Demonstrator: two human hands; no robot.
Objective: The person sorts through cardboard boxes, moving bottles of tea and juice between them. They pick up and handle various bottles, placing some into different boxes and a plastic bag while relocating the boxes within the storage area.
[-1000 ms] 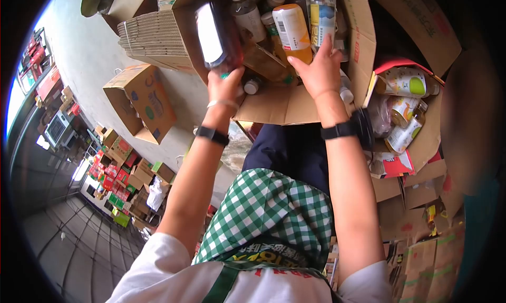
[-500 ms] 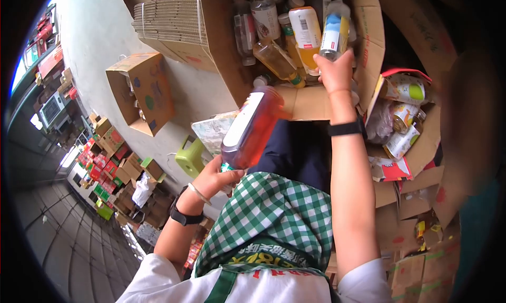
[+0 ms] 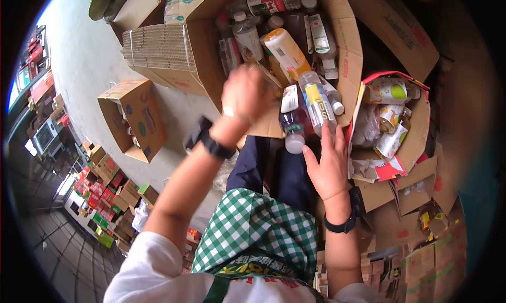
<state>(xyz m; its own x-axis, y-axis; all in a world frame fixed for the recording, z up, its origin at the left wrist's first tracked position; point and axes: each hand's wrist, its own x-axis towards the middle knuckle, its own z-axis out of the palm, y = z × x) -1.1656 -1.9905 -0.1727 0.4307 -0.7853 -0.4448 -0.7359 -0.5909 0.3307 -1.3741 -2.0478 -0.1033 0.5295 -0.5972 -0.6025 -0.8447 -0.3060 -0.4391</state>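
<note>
A cardboard box [image 3: 349, 52] in front of me holds several drink bottles. My left hand [image 3: 246, 95] is over its near left part, smeared by motion, its fingers hard to make out. My right hand [image 3: 329, 163] has its fingers spread, with fingertips right at the lower end of a clear bottle [image 3: 316, 97] with a blue and yellow label. Beside that, a dark purple bottle [image 3: 293, 121] lies at the box's near edge, its white cap towards me. Farther in are an orange drink bottle [image 3: 287, 52] and a clear bottle with a white label [image 3: 319, 37].
At right, a smaller red-edged box [image 3: 369, 169] contains labelled bottles and a crumpled plastic bag. Flattened cardboard [image 3: 158, 47] is stacked left of the big box. An open carton [image 3: 145, 121] sits on the floor, with piled boxes [image 3: 100, 182] farther left.
My left hand has let go of the reddish-purple bottle and moved up over the box. The right hand has released the blue-and-yellow-labelled bottle and drawn back towards me.
</note>
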